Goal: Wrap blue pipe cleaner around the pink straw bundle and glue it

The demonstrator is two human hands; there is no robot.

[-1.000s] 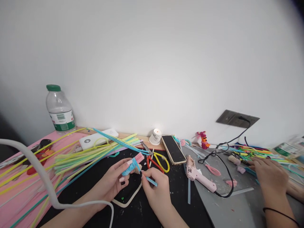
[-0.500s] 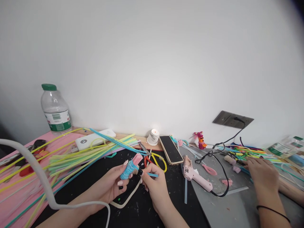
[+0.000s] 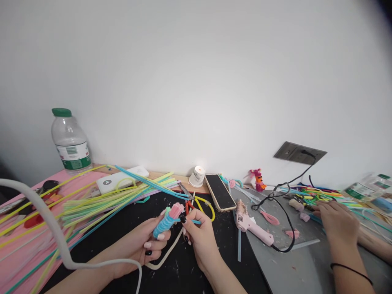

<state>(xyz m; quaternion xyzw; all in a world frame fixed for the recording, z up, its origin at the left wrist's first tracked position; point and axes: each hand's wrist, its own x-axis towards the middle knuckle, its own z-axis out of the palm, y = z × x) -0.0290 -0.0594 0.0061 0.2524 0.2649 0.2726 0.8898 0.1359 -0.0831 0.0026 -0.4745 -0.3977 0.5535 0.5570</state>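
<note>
Head view: my left hand clasps the largely blue-wound straw bundle; at 3 o'clock, my right hand pinches its unwound tail.

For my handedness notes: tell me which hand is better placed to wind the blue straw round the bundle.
Right, probably. The right hand pinches the blue straw just beside the bundle. The left hand is full, gripping the bundle upright.

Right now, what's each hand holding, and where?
Left hand grips the straw bundle around its lower half; right hand pinches a blue straw near the bundle.
</note>
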